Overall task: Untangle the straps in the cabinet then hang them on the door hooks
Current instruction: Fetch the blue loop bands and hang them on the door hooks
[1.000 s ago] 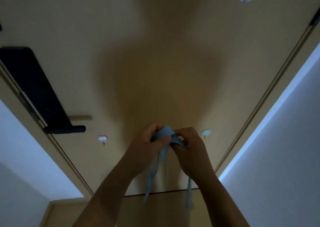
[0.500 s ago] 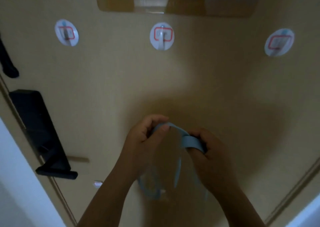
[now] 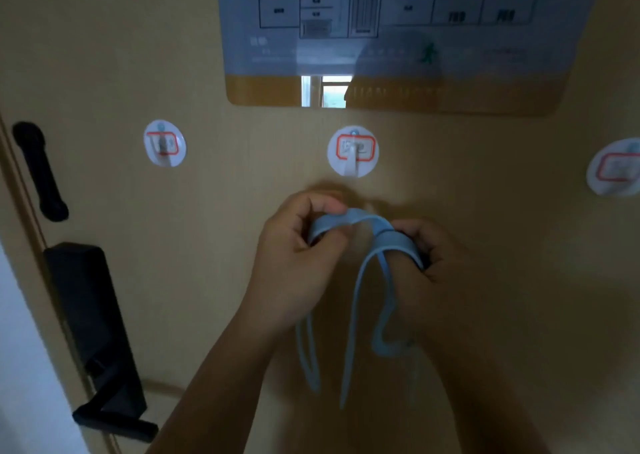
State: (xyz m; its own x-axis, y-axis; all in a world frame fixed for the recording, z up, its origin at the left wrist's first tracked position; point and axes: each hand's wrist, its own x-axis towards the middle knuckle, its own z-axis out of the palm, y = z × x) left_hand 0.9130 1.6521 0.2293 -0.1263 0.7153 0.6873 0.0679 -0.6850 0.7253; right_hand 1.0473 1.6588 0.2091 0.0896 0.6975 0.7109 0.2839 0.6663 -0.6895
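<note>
A light blue strap [image 3: 360, 301] is stretched between both hands in front of the tan door [image 3: 242, 245]. My left hand [image 3: 298, 256] pinches its upper loop. My right hand [image 3: 426, 280] grips the other end, with the strap wound over the thumb. Loose loops hang down between my forearms. Three round white stick-on hooks sit on the door: the left hook [image 3: 165, 143], the middle hook [image 3: 353, 151] just above my hands, and the right hook [image 3: 614, 166] at the frame's edge. All three hooks are bare.
A floor-plan sign [image 3: 398, 38] is fixed on the door above the hooks. A black door lock with lever handle [image 3: 100, 342] and a black latch bar [image 3: 40, 171] sit along the door's left edge. A pale wall borders the door at far left.
My view has tilted up the door, bringing the hooks and the sign into sight. My hands have risen with the strap toward the middle hook and pulled its loop wider apart.
</note>
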